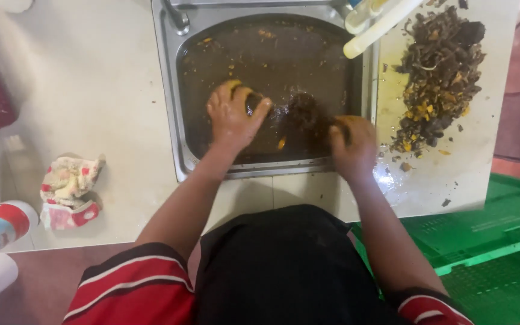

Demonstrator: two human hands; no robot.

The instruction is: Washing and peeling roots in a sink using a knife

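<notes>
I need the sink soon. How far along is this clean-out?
Done: a heap of dark debris already lies on the counter. In hand: the left hand and right hand gather a wet clump in the sink. Left: murky water and floating scraps.

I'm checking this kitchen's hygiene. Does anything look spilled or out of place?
Yes. The sink holds murky brown water with floating scraps, and a heap of dark wet debris lies on the counter to its right, with bits scattered around it.
</notes>
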